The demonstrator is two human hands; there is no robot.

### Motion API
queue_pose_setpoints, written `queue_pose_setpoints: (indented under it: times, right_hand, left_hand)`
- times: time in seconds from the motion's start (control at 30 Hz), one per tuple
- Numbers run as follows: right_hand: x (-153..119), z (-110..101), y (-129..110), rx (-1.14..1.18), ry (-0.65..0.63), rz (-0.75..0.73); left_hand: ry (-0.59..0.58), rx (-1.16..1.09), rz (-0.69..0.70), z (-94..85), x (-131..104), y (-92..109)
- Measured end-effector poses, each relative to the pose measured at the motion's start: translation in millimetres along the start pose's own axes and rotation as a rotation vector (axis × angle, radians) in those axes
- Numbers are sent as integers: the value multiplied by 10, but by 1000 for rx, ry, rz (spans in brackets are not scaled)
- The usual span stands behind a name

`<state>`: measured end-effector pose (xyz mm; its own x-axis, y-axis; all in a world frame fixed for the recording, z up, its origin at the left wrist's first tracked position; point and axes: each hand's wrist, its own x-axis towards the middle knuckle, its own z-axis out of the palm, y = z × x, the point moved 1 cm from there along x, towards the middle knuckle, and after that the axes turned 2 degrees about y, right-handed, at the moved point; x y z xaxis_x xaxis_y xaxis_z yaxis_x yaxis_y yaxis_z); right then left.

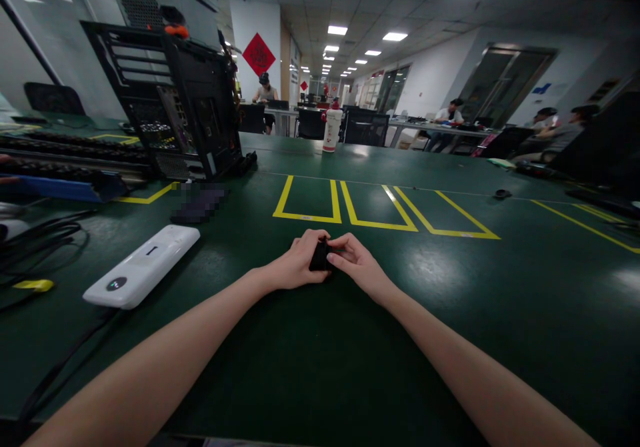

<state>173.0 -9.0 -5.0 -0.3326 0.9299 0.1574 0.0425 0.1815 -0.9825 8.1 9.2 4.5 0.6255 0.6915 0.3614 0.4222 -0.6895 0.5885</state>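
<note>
A small black object (pixel 320 258) sits between my two hands near the middle of the green table; its exact kind cannot be made out. My left hand (pixel 298 261) is closed around it from the left, thumb below and fingers over the top. From the other side, my right hand (pixel 359 265) has thumb and fingertips pinched at its right edge. Both hands are low over the tabletop, and the fingers cover much of the object.
Left of my hands lie a white power bank (pixel 145 267) with a cable and a dark blurred phone-like slab (pixel 199 203). A black computer case (pixel 195 100) stands behind them. Yellow tape outlines (pixel 307 218) mark the green table (pixel 320 367). A white bottle (pixel 331 130) stands at the far edge.
</note>
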Motion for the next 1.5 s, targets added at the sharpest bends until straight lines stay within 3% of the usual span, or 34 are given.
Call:
queue_pose_setpoints:
  times: [0.17, 0.37, 0.6, 0.77, 0.97, 1.1, 1.3, 1.5]
  right_hand:
    - [21, -15, 31, -63, 32, 24]
    - [14, -21, 15, 56, -56, 6]
    - [31, -19, 40, 0, 33, 0]
    - [32, -24, 50, -46, 45, 37]
    - [7, -18, 12, 36, -25, 21]
    - [7, -9, -1, 5, 25, 5]
    - [39, -21, 44, -61, 51, 36]
    - [22, -17, 28, 35, -13, 18]
  left_hand:
    - [-20, -2, 6, -16, 0, 20]
    - [12, 22, -6, 8, -2, 4]
    - [-10, 4, -1, -18, -1, 23]
    - [-5, 11, 10, -15, 3, 30]
    - [-7, 15, 9, -24, -8, 34]
    - [-44, 18, 5, -42, -11, 40]
    - [-2, 35, 16, -6, -8, 8]
    - [11, 44, 23, 12, -5, -12]
